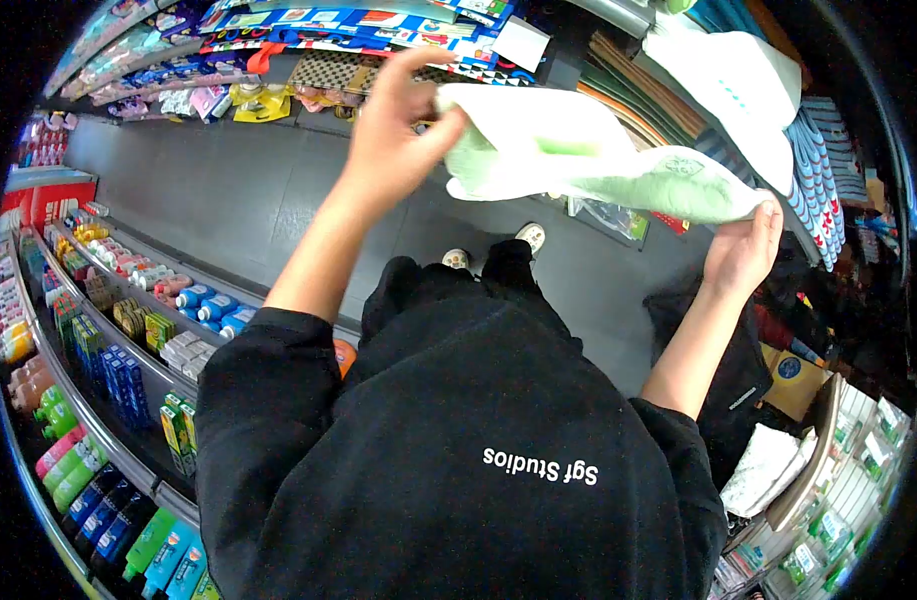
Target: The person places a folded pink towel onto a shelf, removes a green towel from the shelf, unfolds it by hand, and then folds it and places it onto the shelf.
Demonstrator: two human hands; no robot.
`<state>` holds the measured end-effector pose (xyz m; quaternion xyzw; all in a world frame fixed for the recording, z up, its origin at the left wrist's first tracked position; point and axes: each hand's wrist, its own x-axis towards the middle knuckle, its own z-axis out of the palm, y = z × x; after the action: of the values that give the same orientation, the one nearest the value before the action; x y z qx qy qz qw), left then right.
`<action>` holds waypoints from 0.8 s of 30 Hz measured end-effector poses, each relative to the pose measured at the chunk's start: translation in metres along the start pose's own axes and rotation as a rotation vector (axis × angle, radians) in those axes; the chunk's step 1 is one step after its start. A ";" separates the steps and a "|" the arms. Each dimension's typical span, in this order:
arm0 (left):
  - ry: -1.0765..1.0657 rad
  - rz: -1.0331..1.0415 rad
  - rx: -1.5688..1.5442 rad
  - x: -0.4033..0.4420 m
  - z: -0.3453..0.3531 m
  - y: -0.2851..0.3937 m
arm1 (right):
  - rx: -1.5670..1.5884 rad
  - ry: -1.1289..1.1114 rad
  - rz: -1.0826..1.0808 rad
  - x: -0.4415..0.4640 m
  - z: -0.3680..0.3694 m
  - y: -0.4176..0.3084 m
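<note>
Fabric [588, 165] spans left hand [393, 135] to right hand [740, 250], edge over open floor [268, 185].

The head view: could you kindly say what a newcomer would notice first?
Probably the soft pale green and white item, held between left hand and right hand at upper centre. Then the black top with white lettering, lower centre, and grey shelves of colourful bottles at left.

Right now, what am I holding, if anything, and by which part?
A limp white and pale green item, by its opposite ends: your left hand has one, your right hand the other.
</note>
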<state>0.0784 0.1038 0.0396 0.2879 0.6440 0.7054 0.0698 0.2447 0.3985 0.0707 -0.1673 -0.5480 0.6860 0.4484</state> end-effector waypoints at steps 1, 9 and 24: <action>-0.029 -0.003 0.032 -0.001 0.007 -0.003 | -0.003 -0.007 0.002 -0.002 0.008 -0.001; -0.370 -0.150 0.048 -0.001 0.057 0.014 | -0.838 -0.848 -0.028 -0.057 0.088 -0.003; -0.428 -0.712 0.186 -0.079 -0.012 -0.078 | -0.899 -0.795 -0.187 -0.076 0.079 -0.012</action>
<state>0.1157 0.0687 -0.0596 0.1925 0.7351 0.5004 0.4149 0.2339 0.2905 0.0890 -0.0224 -0.9220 0.3549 0.1532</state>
